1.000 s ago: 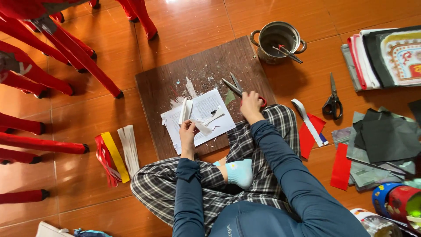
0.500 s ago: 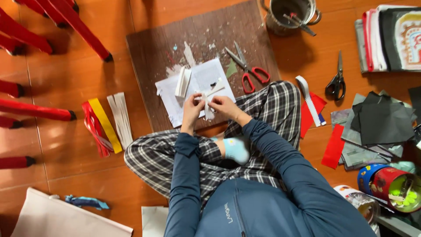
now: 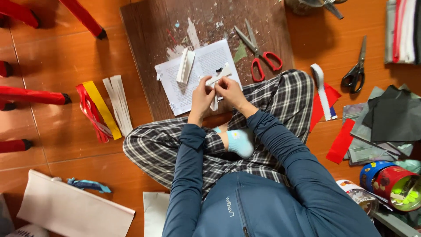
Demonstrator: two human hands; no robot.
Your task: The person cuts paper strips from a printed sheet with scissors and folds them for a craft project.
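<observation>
Far left lay red and yellow paper strips (image 3: 95,112) and white strips (image 3: 117,105). Over a printed white sheet (image 3: 197,74) on the brown board (image 3: 149,39), the left hand (image 3: 202,97) and right hand (image 3: 229,90) pinched a narrow white paper strip (image 3: 219,75), its long axis slanting up-right. Red-handled scissors (image 3: 258,50) lay right; round colourful tins (image 3: 390,182) stood near right.

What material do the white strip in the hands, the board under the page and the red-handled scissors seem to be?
White strip: thin matte paper, creased.
Board: dark wood or veneer, probably; grain shows, surface smeared with pale flecks.
Red-handled scissors: grey metal blades, glossy handles, likely plastic.
</observation>
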